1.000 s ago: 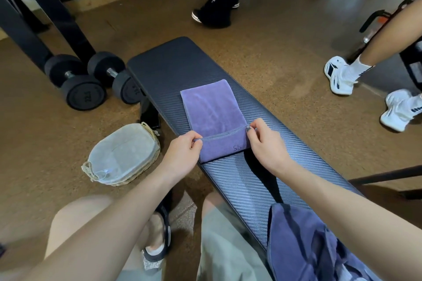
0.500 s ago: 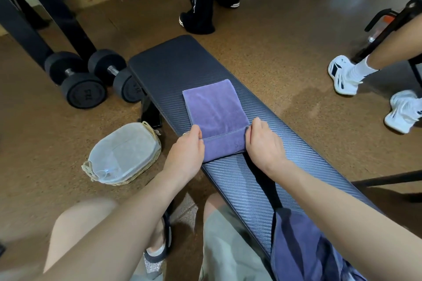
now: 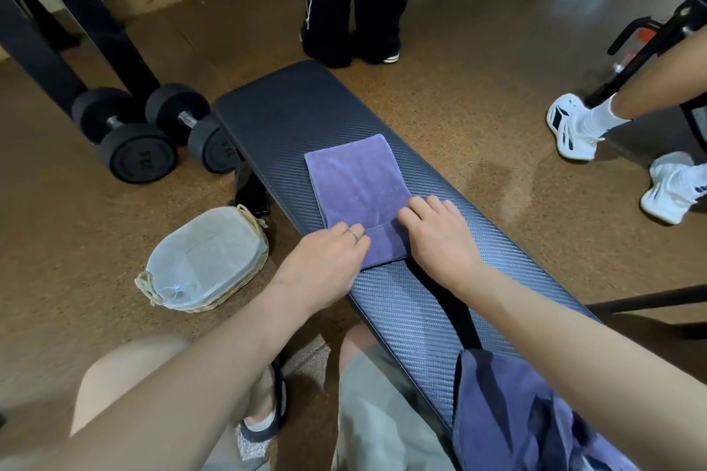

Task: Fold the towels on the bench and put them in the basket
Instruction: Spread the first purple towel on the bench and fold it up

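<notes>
A folded purple towel (image 3: 355,183) lies flat on the dark padded bench (image 3: 290,115). The left hand (image 3: 325,264) and right hand (image 3: 440,237) both press flat on its near end, fingers straight, gripping nothing. A crumpled blue-purple towel (image 3: 512,417) sits nearer on the bench. The lined wicker basket (image 3: 206,260) stands on the floor just left of the bench.
</notes>
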`<state>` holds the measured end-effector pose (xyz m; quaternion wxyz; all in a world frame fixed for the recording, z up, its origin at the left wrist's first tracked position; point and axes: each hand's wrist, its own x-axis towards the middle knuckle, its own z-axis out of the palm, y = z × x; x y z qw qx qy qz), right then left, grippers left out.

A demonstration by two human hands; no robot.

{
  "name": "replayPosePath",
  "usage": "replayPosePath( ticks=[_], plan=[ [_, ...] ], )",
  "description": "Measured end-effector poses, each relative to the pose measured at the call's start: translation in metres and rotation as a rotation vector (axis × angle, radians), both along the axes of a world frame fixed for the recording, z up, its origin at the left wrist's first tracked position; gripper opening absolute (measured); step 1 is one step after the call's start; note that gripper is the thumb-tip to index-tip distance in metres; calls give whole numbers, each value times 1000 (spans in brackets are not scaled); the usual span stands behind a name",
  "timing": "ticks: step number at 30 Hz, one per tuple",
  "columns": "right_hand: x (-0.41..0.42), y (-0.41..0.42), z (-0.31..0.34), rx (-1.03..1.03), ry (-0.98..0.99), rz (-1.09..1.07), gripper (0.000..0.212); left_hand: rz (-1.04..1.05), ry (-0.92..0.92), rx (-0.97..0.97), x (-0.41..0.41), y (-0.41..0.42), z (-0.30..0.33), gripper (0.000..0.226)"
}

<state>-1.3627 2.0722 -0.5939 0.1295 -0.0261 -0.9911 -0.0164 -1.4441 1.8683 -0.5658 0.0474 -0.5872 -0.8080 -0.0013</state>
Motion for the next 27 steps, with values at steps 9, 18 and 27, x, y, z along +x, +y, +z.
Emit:
replayPosePath(
  ticks=[9,18,27],
  plan=[
    [15,38,26,-104,-309,283,65,4,37,-96,2,-5,-3,27],
    [-8,43,37,-580,-280,95,36,145,-226,-11,-16,1,17,8],
    [-37,49,39,-1008,-361,-240,16,522,-856,375,-60,-2,-1,13]
  ],
)
